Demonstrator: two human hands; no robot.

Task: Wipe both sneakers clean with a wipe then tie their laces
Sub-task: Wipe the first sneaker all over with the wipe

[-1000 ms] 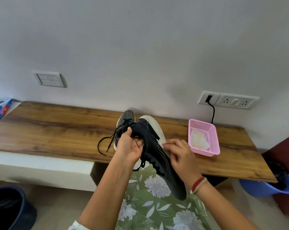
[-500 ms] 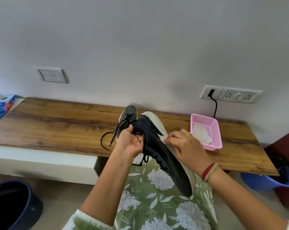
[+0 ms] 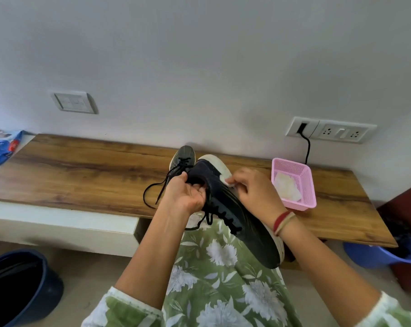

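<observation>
I hold a black sneaker [image 3: 232, 213] with a white sole tilted above my lap, toe pointing toward me. My left hand [image 3: 185, 197] grips its collar, fingers inside the opening. My right hand [image 3: 254, 194] presses a small white wipe [image 3: 226, 182] against the sneaker's side near the heel. Its black laces hang loose. The second sneaker [image 3: 182, 156], grey-black, stands on the wooden shelf [image 3: 81, 175] just behind, its untied laces trailing left over the wood.
A pink basket [image 3: 308, 185] holding a crumpled white wipe sits on the shelf at right. A wall socket with a black cable [image 3: 307, 147] is above it. A blue packet [image 3: 1, 145] lies far left. A dark bin [image 3: 18, 286] and a blue bucket [image 3: 379, 256] stand on the floor.
My right hand with the wipe has slid up along the sneaker's side toward the heel. The left hand keeps its grip; the view has shifted slightly.
</observation>
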